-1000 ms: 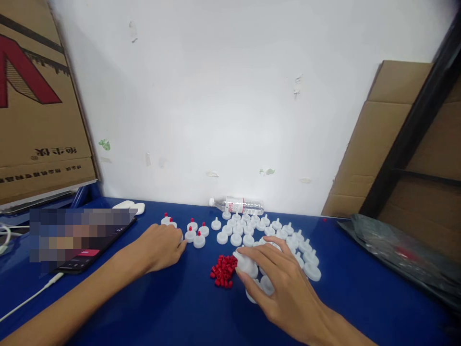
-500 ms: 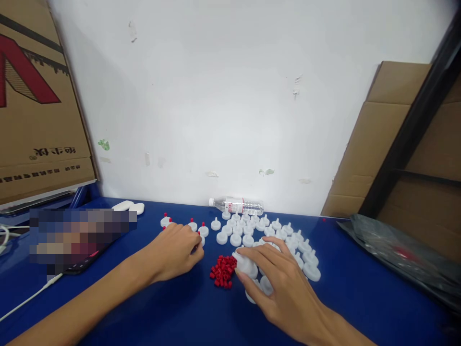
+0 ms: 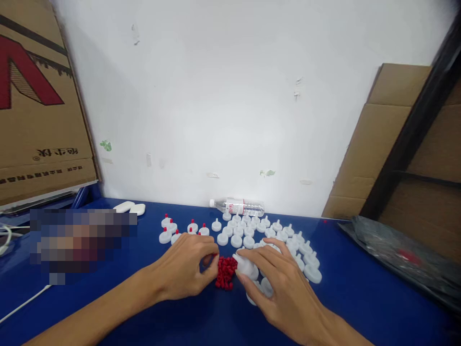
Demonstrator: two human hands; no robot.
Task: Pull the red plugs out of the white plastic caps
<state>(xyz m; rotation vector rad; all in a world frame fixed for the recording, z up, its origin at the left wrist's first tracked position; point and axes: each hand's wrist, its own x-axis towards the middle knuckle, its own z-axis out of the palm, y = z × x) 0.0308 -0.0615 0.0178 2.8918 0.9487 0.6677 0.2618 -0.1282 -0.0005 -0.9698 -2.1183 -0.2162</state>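
Observation:
My left hand [image 3: 190,263] is closed in a pinch at the left edge of a pile of small red caps [image 3: 225,276]. A bit of red shows at its fingertips, mostly hidden by the fingers. Thumb and fingers of my right hand [image 3: 279,276] are around a white nozzle lid [image 3: 245,265], just right of the pile. More white nozzle lids [image 3: 236,241] stand behind and beside that hand, spouts up, without red tips. Behind my left hand are several white lids with red caps on their spouts [image 3: 165,235].
A clear plastic bottle [image 3: 248,206] lies against the white wall. A blurred-out device [image 3: 82,240] with a white cable and a white item [image 3: 137,209] sit at left on the blue table [image 3: 151,322]. Cardboard boxes stand at both sides; a grey plastic bag [image 3: 392,254] lies right.
My left hand has moved right, from the red-tipped lids to the pile of red caps. My right hand stays in nearly the same place with its white lid.

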